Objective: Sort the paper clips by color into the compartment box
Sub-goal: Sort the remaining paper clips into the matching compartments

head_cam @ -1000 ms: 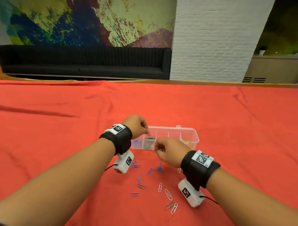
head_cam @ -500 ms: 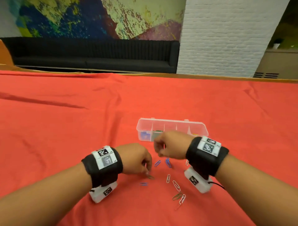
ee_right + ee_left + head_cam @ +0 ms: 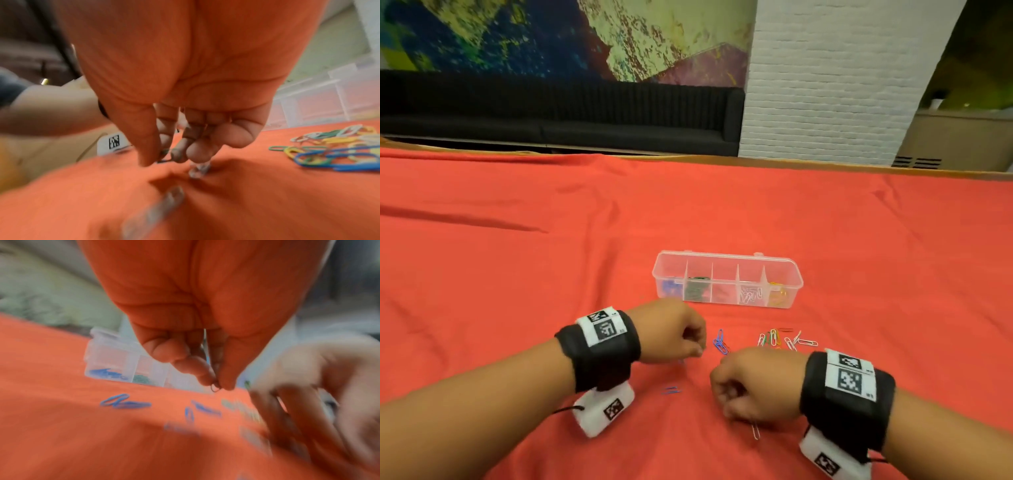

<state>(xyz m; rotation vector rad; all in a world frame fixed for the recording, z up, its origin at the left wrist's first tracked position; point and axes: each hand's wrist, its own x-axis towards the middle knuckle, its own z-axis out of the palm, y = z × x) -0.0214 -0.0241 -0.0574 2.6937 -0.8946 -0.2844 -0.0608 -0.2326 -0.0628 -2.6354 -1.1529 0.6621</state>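
Red cloth [image 3: 517, 274] covers the whole table, with a dark sofa [image 3: 551, 113] and a white brick pillar [image 3: 835, 78] behind it. On the cloth stands the clear compartment box [image 3: 727, 261], lid off, its 5 cells in a row: blue clips in the far-left cell, green in the next, silver ones in the 4th and yellow-orange in the right-hand cell; the middle cell looks bare, though red clips would be hard to tell against the cloth.

Sorting looks partly done. Left to sort are a mixed heap of clips [image 3: 780, 339] near the box on the right, a pair of blue clips [image 3: 720, 342] beside the heap, a lone blue clip [image 3: 671, 390] between the wrists, and a silver clip [image 3: 755, 431] lying just under the right hand [image 3: 753, 387].

In the left wrist view the left hand [image 3: 671, 330] pinches a small dark clip [image 3: 214, 388] between thumb and fingertip, above the cloth. The right hand reaches down with curled fingers [image 3: 179, 155] to the cloth by a silver clip [image 3: 198, 169]; blur hides whether it grips anything
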